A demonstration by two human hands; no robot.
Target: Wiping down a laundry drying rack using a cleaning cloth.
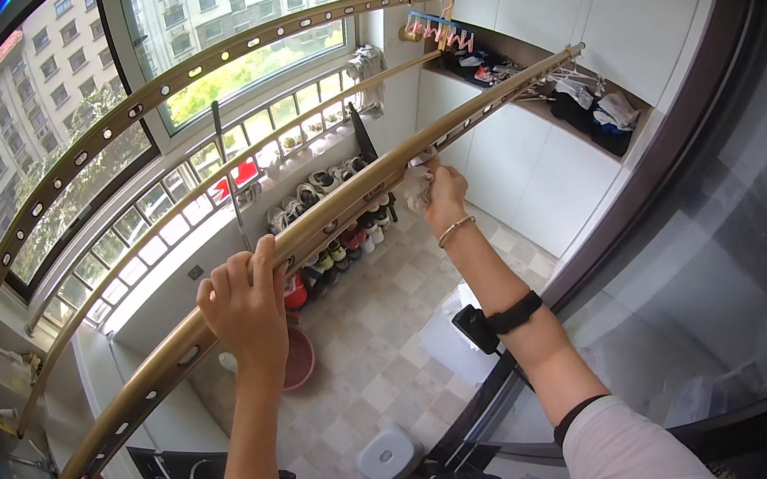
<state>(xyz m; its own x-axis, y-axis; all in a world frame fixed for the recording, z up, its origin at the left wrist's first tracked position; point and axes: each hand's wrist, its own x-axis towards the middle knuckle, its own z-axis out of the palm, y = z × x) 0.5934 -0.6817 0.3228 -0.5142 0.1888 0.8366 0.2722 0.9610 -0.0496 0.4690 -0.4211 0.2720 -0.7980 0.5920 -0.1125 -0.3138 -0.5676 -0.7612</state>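
My left hand [244, 305] is wrapped over the top of a gold-coloured metal drying rail [344, 187] with oval slots along its side. Farther along the same rail, my right hand [448, 191] holds a crumpled greyish-white cloth [418, 186] against the rail's lower side. Part of the cloth is hidden by my fingers. A second slotted rail [220, 57] and a thinner plain bar [278, 131] run roughly parallel on the window side.
A clip hanger with pink pegs [444, 31] hangs at the far rail end. Shoes [324, 182] stand on a rack below. The tiled floor holds a reddish basin [297, 360] and a grey stool [388, 456]. Cabinets [530, 161] and a glass door [714, 306] stand to the right.
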